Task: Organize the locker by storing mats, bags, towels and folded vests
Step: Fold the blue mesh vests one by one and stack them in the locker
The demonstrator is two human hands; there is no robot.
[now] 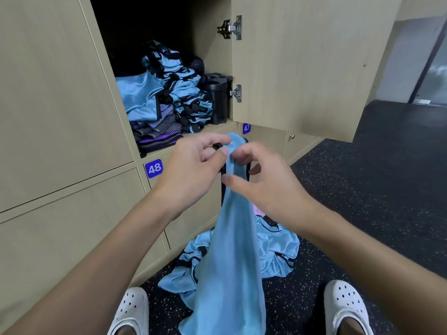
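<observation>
**Blue vest held up before an open locker**

Both hands meet at the centre of the view. The left hand (191, 170) pinches the top of a shiny blue vest (232, 250), and the right hand (263, 187) curls its fingers round the same strap. The vest hangs down toward 6 o'clock, over a loose pile of vests (278, 252) on the dark floor. At 11 o'clock, the open locker (212, 56) holds folded vests (186, 93) above purple striped cloth (157, 134), beside a black container (219, 97).

I see a light-blue vest (229, 262) hanging limp before the open locker (210, 44); folded vests (186, 93) stacked inside it, loose vests (278, 250) crumpled at its foot.
</observation>
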